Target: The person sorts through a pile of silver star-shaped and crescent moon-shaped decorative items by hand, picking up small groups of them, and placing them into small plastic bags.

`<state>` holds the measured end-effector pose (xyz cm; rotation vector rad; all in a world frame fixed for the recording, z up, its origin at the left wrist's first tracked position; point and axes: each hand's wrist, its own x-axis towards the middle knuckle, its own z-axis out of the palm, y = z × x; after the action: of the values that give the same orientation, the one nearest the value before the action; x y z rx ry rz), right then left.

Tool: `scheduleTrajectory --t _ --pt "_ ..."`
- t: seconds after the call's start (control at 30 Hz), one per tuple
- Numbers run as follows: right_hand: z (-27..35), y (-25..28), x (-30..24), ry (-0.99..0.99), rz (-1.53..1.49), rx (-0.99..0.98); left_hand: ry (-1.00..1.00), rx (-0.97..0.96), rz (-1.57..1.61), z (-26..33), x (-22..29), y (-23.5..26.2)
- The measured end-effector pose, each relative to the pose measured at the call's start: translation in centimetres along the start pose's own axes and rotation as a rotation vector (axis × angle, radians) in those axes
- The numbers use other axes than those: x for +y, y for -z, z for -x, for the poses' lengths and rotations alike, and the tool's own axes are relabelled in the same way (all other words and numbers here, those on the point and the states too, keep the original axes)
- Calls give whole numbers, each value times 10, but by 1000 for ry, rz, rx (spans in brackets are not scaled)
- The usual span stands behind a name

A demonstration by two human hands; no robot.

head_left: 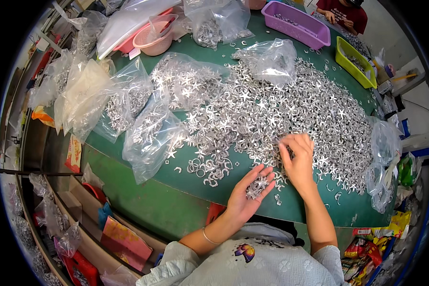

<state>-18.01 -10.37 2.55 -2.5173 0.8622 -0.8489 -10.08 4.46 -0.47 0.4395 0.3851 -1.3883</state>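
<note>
Covering the area beneath and beyond both hands, the green tabletop (345, 209) carries a wide pile of silver-coloured castings (324, 114), which spreads left, right and forward of the grip. Beyond the right hand (298, 157), at the far edge, stands a purple basin (293, 35); nearer to that hand, a clear plastic bag (274, 62) lies on the pile. Another clear bag (152, 143) rests to the left of the left hand (243, 194).

Left grip: palm up, cupped, fingers partly spread, supporting a handful of small castings (257, 187) at the finger bases. Right grip: fingers curled down at the near side of the pile; whether they pinch a piece cannot be determined.

Handling, by estimate: each piece is light, rigid and fairly smooth; points may interlock. Hold a star by one arm or its rim, a crescent at mid-curve. Support a quantity from below.

Orientation: the handful lies at mixed angles with no common long axis. Stars radiate; crescents face various ways. Loose rings (201, 172), left of the left hand, lie mostly flat.
</note>
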Motion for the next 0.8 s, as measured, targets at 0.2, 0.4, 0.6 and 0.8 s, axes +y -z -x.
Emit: scheduleTrajectory --t 0.2,0.4,0.6,0.8 --pt "-3 10 6 -157 -283 -268 -12 -60 24 -3 2 -1" --pt "-18 -18 23 -62 234 -13 89 -215 129 -14 1 19" --pt "-13 1 20 -1 153 -20 111 -242 162 -18 3 18" --pt "1 38 -7 -76 -438 -471 83 -126 114 -11 5 2"
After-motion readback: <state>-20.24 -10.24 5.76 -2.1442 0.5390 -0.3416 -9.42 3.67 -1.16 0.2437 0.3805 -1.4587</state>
